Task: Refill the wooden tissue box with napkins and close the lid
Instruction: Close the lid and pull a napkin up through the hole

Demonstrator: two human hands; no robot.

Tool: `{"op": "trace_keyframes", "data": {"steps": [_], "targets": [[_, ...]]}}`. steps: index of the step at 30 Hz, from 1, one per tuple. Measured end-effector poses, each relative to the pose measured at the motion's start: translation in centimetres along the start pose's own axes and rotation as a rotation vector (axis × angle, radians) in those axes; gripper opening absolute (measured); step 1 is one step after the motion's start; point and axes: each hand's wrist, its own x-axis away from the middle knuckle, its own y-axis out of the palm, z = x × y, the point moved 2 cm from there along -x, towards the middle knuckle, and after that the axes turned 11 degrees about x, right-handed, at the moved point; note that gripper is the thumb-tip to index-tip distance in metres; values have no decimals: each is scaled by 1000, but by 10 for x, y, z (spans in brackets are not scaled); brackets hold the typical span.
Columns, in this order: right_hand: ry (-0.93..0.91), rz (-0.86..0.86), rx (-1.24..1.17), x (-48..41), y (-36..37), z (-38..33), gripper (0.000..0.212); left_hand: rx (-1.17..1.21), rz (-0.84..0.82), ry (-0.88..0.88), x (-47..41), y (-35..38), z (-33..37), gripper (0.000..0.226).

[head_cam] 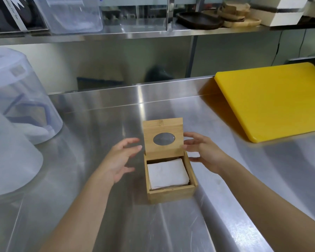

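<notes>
A small wooden tissue box [171, 194] stands in the middle of the steel counter. Its hinged lid [164, 127], with an oval opening, stands upright at the back. A stack of white napkins [167, 172] fills the inside. My left hand [119, 160] hovers just left of the box, fingers spread, holding nothing. My right hand [203, 150] is at the right side, fingertips at the lid's right edge; whether they touch it I cannot tell.
A yellow cutting board [273, 99] lies at the right rear of the steel counter [98, 206]. Large clear plastic containers [16, 106] stand at the left. A shelf above carries a clear tub [71, 13] and wooden trays [233, 15].
</notes>
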Motion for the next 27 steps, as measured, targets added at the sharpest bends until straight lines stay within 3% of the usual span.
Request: {"op": "trace_keyframes", "data": {"steps": [3,14,18,21,25,27], "targets": [[2,-34,-5,-3,7,3,40,79,-31,-88,-1,8,-13,25],[86,55,-110,-7,8,7,35,208,117,0,-2,22,-24,27],[113,80,-138,-6,11,10,37,210,96,27,-5,23,-28,32],[130,77,-253,0,13,9,31,177,-39,26,-1,22,-29,35],[263,-8,-443,13,11,5,26,428,-70,-150,-1,8,-27,37],[328,-126,-339,19,11,4,46,423,-167,-325,4,6,-26,53]]}}
